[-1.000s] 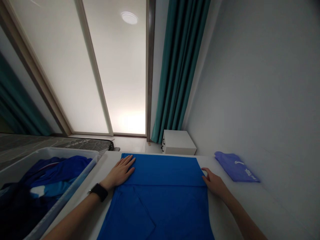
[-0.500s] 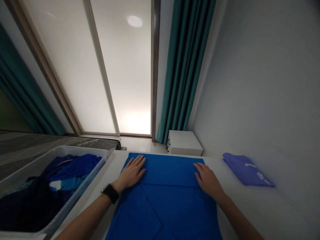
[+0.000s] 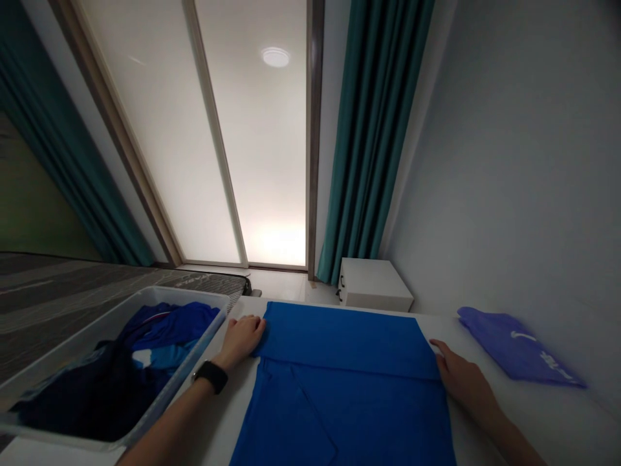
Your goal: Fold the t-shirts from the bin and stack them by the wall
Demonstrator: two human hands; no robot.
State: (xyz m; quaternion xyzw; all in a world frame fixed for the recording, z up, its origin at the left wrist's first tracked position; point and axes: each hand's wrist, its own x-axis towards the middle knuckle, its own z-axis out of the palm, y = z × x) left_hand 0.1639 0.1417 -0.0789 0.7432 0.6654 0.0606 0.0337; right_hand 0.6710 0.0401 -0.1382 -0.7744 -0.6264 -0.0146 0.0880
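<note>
On your white bench [image 3: 485, 414] lies one big blue cloth [image 3: 349, 388], its top folded over. Left of it, one clear tub [image 3: 220, 317] holds a heap of blue and dark clothes [image 3: 97, 388]. One small purple cloth [image 3: 519, 343] lies right. Your two hands touch the big cloth's sides: left hand [image 3: 242, 336], fingers bent, grip unclear; right hand [image 3: 460, 375], thumb and finger apart.

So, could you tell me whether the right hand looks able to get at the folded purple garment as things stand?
Probably yes: the right hand is beside the purple garment, with only bare table visible between them.
</note>
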